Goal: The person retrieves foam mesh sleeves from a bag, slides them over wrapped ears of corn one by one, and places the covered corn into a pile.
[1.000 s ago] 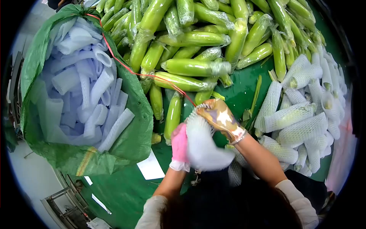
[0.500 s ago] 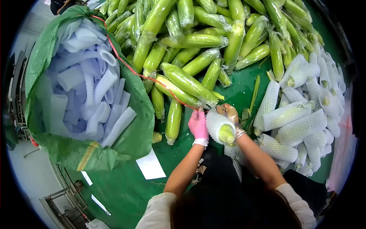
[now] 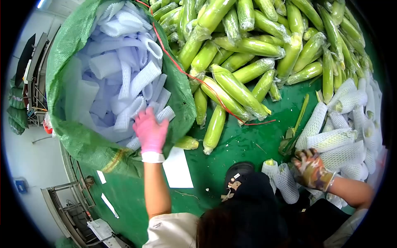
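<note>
My left hand (image 3: 151, 130), in a pink glove, reaches into the mouth of a green woven sack (image 3: 175, 107). Its fingers are spread over white foam net sleeves (image 3: 142, 78) and touch the nearest ones. In a patterned glove, my right hand (image 3: 312, 169) is at the near edge of a pile of corn ears in foam nets (image 3: 335, 140). Its fingers are curled downward, and what lies under them is hidden. Just left of it, a netted ear (image 3: 287, 184) lies on the green floor.
Film-wrapped green corn ears (image 3: 248, 47) are heaped at the back. A red string (image 3: 223, 105) runs from the sack across the front ears. White paper (image 3: 178, 167) and a loose green leaf (image 3: 302, 113) lie on the floor, near my dark shoe (image 3: 237, 177).
Both hands have parted from the netted ear they held together in the middle. My left hand moved left to the sack, my right hand moved right to the netted pile. The view shifted left.
</note>
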Available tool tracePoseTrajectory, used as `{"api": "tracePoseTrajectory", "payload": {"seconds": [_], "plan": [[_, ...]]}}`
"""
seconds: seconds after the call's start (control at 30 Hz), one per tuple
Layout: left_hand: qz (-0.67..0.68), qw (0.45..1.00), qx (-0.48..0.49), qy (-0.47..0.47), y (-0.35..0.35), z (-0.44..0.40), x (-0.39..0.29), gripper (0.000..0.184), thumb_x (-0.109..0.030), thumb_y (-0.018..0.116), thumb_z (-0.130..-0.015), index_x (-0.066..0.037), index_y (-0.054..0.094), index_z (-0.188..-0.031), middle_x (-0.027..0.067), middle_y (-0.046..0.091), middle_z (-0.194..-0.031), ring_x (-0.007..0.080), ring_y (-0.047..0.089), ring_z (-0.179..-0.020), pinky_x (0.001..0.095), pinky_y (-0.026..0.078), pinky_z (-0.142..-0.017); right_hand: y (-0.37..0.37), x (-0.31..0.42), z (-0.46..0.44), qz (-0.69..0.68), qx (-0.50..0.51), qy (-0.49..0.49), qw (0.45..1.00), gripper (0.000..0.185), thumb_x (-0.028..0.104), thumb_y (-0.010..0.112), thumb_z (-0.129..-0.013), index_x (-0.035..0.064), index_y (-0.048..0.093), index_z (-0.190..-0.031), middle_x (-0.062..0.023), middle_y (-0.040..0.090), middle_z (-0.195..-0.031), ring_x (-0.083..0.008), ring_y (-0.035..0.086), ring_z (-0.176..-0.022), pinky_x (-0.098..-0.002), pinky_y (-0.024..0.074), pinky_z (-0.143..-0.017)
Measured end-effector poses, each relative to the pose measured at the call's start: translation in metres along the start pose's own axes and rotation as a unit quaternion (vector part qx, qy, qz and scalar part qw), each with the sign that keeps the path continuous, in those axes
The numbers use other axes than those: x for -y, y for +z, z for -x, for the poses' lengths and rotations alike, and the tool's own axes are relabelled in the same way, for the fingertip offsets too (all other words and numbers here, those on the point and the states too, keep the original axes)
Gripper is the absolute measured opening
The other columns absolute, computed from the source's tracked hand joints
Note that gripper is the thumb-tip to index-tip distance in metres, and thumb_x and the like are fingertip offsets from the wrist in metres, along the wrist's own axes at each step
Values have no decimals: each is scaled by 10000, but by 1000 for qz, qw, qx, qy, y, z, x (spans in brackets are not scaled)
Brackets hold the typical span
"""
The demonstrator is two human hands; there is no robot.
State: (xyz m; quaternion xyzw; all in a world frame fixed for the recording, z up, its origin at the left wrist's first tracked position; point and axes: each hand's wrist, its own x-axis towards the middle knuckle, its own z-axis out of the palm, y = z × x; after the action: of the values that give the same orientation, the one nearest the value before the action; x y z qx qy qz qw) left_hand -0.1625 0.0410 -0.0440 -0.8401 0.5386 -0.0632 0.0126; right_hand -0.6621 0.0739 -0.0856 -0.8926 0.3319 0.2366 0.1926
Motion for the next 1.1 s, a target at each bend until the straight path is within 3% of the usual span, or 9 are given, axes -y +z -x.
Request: {"api": "tracePoseTrajectory", "payload": {"seconds": [0.33, 0.43, 0.5, 0.53, 0.63, 0.77, 0.9, 0.93, 1.1], "plan": [[480, 859, 64, 166, -40, 48, -112, 282, -42, 685, -732, -38, 617, -1006, 129, 567, -847, 288, 574, -778, 344, 479, -706, -126, 67, -144, -364, -441, -74, 817, 631, 435, 660, -814, 55, 471, -1280, -208, 508, -1208, -383, 536, -1051, -433, 448, -910], [732, 635, 244, 40, -20, 64, -154, 226, -118, 656, -838, -7, 618, -1030, 53, 617, -945, 147, 570, -819, 285, 463, -761, -133, 47, -150, -444, -408, -74, 795, 491, 378, 687, -818, -14, 528, -1067, -131, 567, -1048, -275, 594, -900, -343, 469, -852], [742, 604, 290, 22, 1, 58, -148, 298, -222, 576, -916, 16, 592, -1095, 45, 617, -1027, 119, 562, -902, 273, 455, -827, -106, 37, -157, -791, -320, -158, 497, 381, 299, 689, -847, -18, 545, -1001, -72, 581, -987, -159, 587, -868, -298, 473, -805], [793, 550, 259, 16, -9, 51, -161, 366, -273, 520, -944, 24, 562, -1155, 67, 604, -1082, 135, 559, -984, 277, 448, -874, -112, 18, -155, -655, -321, -97, 677, 277, 231, 696, -856, 17, 556, -963, -19, 582, -951, -98, 566, -862, -265, 475, -778], [780, 576, 235, 68, 30, 45, -185, 389, -215, 530, -919, 37, 512, -1215, 112, 566, -1148, 175, 546, -1044, 301, 439, -910, -96, 23, -183, -913, -196, -118, 337, 210, 204, 670, -876, 50, 559, -966, 4, 588, -891, -91, 559, -823, -240, 467, -748], [821, 544, 173, -2, 52, 29, -205, 288, -204, 571, -905, 23, 525, -1078, 41, 583, -994, 108, 533, -888, 246, 429, -812, -85, 4, -219, -604, -439, -6, 666, 196, 168, 678, -848, 44, 533, -891, -19, 577, -863, -67, 522, -766, -195, 422, -658], [767, 635, 40, -86, 45, 16, -207, 177, -136, 575, -901, 14, 509, -968, 30, 552, -833, 96, 503, -731, 253, 436, -646, -61, -13, -235, -927, -240, 44, 285, 139, 185, 629, -893, 73, 558, -935, -42, 597, -875, -139, 564, -714, -267, 480, -618], [837, 515, 58, -177, 70, 15, -206, 196, -168, 573, -910, 12, 500, -944, 38, 530, -807, 100, 480, -697, 257, 420, -599, -89, 0, -216, -933, -198, 60, 294, 175, 223, 615, -908, 72, 558, -976, -45, 612, -878, -169, 597, -737, -306, 514, -646], [551, 829, -6, -101, 84, 58, -228, 556, -312, 675, -862, 45, 432, -1211, 143, 639, -937, 268, 599, -831, 347, 477, -799, -59, -6, -225, -764, -218, 26, 607, 261, 246, 661, -883, -8, 612, -919, -25, 631, -826, -79, 554, -731, -240, 457, -621]]}}
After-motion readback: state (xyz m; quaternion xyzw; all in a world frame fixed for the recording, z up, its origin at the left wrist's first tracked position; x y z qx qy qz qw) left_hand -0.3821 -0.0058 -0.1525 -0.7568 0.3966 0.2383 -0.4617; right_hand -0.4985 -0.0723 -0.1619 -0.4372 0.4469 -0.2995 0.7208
